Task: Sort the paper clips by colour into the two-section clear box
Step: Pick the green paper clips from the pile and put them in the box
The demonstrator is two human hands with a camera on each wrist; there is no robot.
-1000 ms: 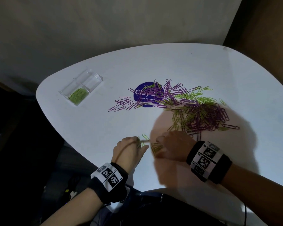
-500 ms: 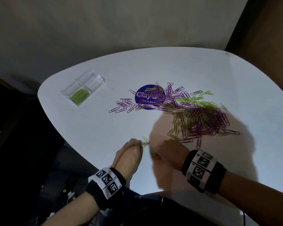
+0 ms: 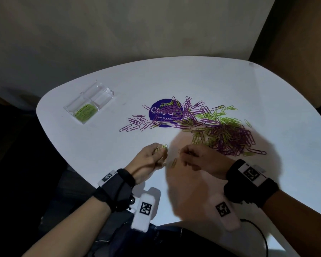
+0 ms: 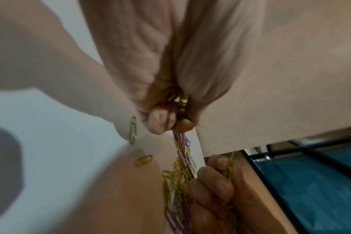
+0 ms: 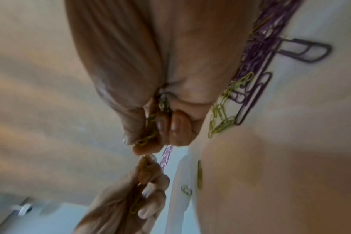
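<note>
Clenching a small bunch of green paper clips, the left hand (image 3: pixel 152 156) is hovering just above the near edge of the white desk (image 3: pixel 230 80), and the left wrist view is showing the green clips (image 4: pixel 177 101) wedged between its curled fingers. Far off to the left of that grip, the two-section clear box (image 3: pixel 90 106) is sitting well apart, with green clips filling its nearer section while the farther section is looking empty. Between the hands, two loose green clips (image 3: pixel 173 162) are lying on the desk. Just beside, the right hand (image 3: pixel 198 159) is also pinching green clips (image 5: pixel 148 136) in its curled fingers. Behind and to the right, the mixed pile of purple and green clips (image 3: pixel 220 130) is spreading across a round purple sticker (image 3: pixel 159 112). Clips could slip from either crowded grip on the long carry to the box, or a hooked purple one could be riding along unseen.
</note>
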